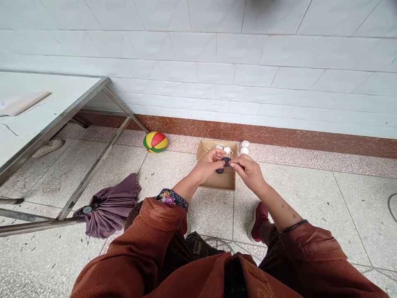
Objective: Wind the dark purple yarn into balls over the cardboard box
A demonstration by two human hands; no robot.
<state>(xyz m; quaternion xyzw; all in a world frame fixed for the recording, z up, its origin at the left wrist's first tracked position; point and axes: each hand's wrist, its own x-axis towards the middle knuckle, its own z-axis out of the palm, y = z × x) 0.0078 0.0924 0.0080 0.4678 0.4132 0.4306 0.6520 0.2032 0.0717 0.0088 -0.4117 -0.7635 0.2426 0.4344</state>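
Observation:
My left hand (212, 162) is closed around a small dark blue ball of yarn (227, 161), held above an open cardboard box (229, 182). The thumb and fingers of my right hand (249, 173) pinch at the right edge of that ball; any strand between them is too fine to make out. Just below my left fingertips shows a second dark blue ball (220, 170). Inside the box, behind my hands, lie white yarn balls (227, 150) with loose white strands. My hands hide part of the box.
Two more white balls (244, 150) sit on the floor right of the box. A striped toy ball (155, 142) rests near the wall. At left stand a metal-framed table (83, 99) and a folded purple umbrella (108, 207). A shoe (49, 147) shows beneath the table.

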